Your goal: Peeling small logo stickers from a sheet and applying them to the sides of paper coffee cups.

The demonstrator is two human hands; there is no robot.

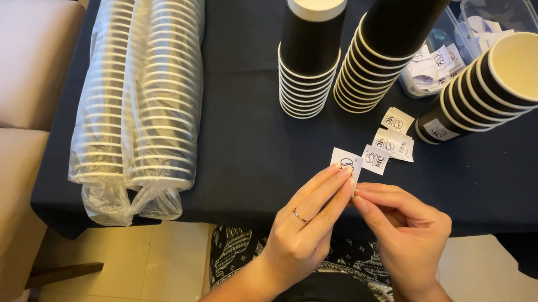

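Right now both hands work a small white sticker point(345, 162) at the table point(237, 133) edge, w/ more stickers point(391, 143) just beyond. Left hand point(304, 228): fingers straight, pressed together, tips pinching the sticker's lower edge. Right hand point(407, 235): fingers curled, tip at that same edge. Best bet, imo: peel slowly from one corner, keep it flat, don't crease. Cup stacks point(310, 46) stand further back.

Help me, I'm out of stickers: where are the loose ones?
In the head view, the loose stickers lie on the dark tablecloth, right of centre, just beyond the right hand, below the tilted cup stack.
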